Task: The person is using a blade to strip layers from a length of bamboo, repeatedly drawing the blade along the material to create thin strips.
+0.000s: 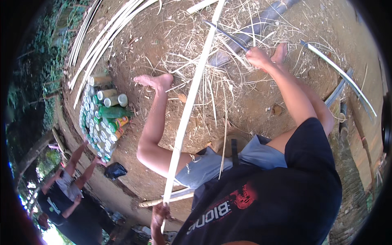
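Observation:
A long pale strip of split bamboo (191,98) slants past my legs, from the top of the view to the lower middle. My left hand (160,214) is closed round its near end, beside my left hip. My right hand (258,58), stretched far out, grips a knife by its handle. The dark, slim knife blade (228,34) reaches left to the strip and crosses it near the far end. Under the blade lies a thick grey bamboo pole (245,37). Thin curled shavings (183,61) litter the ground around it.
Long pale strips (108,34) lie in a bundle at the far left. Beside my left leg stands a stack of bottles (100,118), with another person (67,196) next to it and a black bag (115,170) nearby. A split bamboo length (343,73) lies at right.

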A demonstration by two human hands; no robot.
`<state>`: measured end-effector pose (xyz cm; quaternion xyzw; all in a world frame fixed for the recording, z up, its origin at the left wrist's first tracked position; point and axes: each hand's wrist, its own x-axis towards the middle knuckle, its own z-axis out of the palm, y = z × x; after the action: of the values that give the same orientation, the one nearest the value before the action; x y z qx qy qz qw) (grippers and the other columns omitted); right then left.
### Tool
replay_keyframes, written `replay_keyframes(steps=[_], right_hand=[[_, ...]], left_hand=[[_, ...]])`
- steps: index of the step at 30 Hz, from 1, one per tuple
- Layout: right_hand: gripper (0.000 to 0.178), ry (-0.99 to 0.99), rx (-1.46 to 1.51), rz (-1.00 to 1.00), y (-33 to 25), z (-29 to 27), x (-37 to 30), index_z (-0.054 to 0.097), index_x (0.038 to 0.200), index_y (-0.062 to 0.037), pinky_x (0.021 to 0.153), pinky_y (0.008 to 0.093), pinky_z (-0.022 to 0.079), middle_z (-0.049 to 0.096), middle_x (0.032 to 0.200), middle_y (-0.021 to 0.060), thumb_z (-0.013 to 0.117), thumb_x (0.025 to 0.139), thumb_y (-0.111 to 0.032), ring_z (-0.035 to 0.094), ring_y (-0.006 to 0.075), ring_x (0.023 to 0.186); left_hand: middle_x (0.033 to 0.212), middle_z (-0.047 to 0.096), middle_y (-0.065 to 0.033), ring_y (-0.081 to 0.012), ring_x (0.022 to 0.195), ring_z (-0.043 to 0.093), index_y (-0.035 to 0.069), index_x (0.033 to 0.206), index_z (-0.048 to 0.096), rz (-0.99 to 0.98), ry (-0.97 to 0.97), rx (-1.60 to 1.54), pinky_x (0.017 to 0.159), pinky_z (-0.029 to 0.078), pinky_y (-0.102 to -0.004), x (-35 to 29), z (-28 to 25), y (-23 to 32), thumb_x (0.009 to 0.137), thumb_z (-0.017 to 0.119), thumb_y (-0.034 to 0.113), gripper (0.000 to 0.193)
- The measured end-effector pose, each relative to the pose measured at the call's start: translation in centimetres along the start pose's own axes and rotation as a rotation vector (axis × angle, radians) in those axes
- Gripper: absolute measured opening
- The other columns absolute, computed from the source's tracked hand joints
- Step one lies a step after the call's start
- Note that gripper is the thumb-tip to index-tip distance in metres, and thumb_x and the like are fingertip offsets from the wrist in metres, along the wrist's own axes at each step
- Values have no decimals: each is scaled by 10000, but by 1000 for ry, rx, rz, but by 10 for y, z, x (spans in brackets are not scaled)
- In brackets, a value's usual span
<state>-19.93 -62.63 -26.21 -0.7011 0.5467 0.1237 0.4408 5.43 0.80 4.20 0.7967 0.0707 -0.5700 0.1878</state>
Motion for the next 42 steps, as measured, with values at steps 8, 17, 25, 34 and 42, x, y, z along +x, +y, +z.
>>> replay_keyframes(steps=[8,17,25,34,42], right_hand=[[192,-110,730,70,-17,82,-113,488,778,-31,356,201,334,442,573,9,587,921,-111,399,71,421],[248,-272,957,149,-28,127,-237,511,729,-96,383,271,394,471,529,-13,658,904,-191,471,94,410],[327,138,161,-328,-36,135,-313,574,836,-20,526,432,502,612,616,138,695,866,-322,612,280,515],[234,-13,-318,-342,-41,99,-294,634,932,-60,567,480,535,656,650,158,650,834,-272,679,323,615],[111,-15,-381,-440,-47,88,-286,612,791,-49,550,470,538,626,610,169,618,787,-160,692,319,628]], left_hand=[[621,424,-14,-153,618,435,22,915,553,460,180,560,557,364,-358,41,31,17,989,504,485,472],[566,390,28,-94,452,440,28,887,575,201,-297,178,427,378,-254,49,35,20,1017,344,576,609],[562,411,13,-87,441,426,47,867,554,234,-295,134,419,360,-237,43,62,44,1056,351,453,492],[586,376,48,-64,495,354,82,761,509,211,-97,209,451,294,-252,34,76,41,1041,429,436,459],[584,466,-39,-120,563,457,21,763,539,389,72,455,522,385,-336,45,82,23,1041,437,406,486]])
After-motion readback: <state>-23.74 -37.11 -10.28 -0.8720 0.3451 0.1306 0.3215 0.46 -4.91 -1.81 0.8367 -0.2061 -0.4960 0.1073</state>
